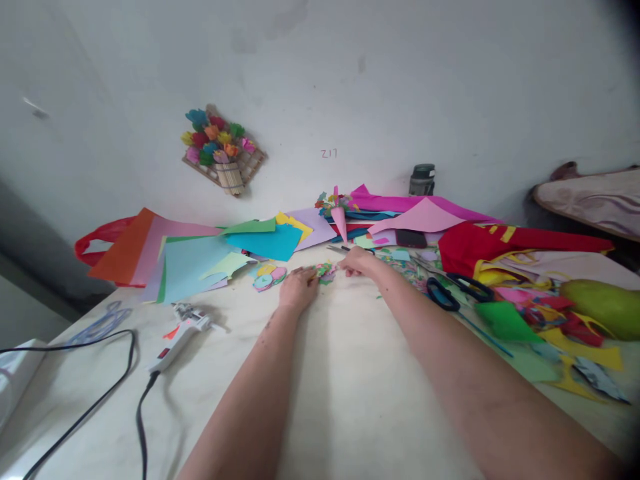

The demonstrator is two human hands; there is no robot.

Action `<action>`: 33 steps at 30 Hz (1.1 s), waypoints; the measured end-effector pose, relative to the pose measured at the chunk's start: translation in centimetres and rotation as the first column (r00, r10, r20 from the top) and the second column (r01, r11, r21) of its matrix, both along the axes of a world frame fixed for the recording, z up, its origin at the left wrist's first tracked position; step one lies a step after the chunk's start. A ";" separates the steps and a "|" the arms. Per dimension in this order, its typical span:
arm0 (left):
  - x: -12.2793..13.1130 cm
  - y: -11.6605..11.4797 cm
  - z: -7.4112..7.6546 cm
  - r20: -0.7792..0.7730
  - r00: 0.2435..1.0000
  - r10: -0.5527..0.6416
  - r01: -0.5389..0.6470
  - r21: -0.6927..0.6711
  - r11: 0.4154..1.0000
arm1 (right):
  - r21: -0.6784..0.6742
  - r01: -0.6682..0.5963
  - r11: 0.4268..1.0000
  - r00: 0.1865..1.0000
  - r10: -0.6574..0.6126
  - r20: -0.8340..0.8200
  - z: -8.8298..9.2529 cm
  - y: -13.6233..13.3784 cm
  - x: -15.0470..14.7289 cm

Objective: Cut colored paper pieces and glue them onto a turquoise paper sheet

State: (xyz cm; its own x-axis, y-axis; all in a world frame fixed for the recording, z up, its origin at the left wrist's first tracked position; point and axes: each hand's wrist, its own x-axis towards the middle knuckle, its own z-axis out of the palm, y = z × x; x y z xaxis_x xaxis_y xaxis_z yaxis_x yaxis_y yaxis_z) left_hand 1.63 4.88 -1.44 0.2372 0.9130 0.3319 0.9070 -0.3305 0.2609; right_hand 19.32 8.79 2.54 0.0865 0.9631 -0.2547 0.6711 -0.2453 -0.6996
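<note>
Both my arms reach far out over a pale table [325,373]. My left hand [299,287] lies knuckles up with its fingers curled, fingertips touching a small cluster of coloured paper pieces [326,271]. My right hand [356,261] sits just right of that cluster, fingers pinched together on its edge. What sits inside either pinch is too small to make out. Small cut paper shapes [269,277] lie just left of my left hand.
Sheets of coloured paper [200,257] fan out at the back left, more sheets [425,217] at the back right. A white glue gun [181,335] with a black cord lies at left. Black scissors [457,290], paper scraps, a green fruit [607,307] and a wall flower decoration [220,148] are around.
</note>
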 end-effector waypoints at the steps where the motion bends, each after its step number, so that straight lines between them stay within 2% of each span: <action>1: 0.0 0.0 0.0 -0.001 1.000 0.000 0.000 -0.002 1.000 | -0.025 -0.001 1.000 0.999 0.000 -0.038 -0.1 -0.1 -0.1; 4: 0.1 0.0 0.0 -0.006 1.000 0.007 -0.008 -0.015 1.000 | -0.048 -0.012 0.999 0.995 0.007 -0.100 -0.3 -0.2 -0.7; 8: 0.0 0.0 -0.1 -0.002 1.000 0.004 -0.005 -0.016 1.000 | -0.043 -0.044 0.998 0.999 0.045 0.026 -0.3 0.3 -1.6; 11: -0.1 0.0 -0.1 0.015 1.000 -0.001 0.001 -0.008 1.000 | 0.014 -0.040 0.999 0.996 0.039 0.074 -0.2 0.3 -1.6; 17: -0.1 0.1 -0.3 0.055 0.998 0.026 -0.026 0.002 1.000 | 0.198 -0.088 0.976 0.972 0.128 -0.199 0.4 -0.8 0.5; 24: -0.2 -0.1 0.1 0.052 0.999 0.010 -0.010 0.001 1.000 | 0.330 -0.121 0.936 0.941 0.214 -0.261 0.0 0.0 1.0; 29: -0.4 0.2 -0.3 0.168 0.983 0.074 -0.069 -0.034 0.997 | 0.430 -0.127 0.894 0.933 0.255 -0.253 0.3 0.0 0.1; 33: -0.5 0.5 -0.5 0.328 0.943 0.058 -0.044 -0.051 0.998 | 0.435 -0.126 0.892 0.884 0.299 -0.358 0.5 -0.2 0.1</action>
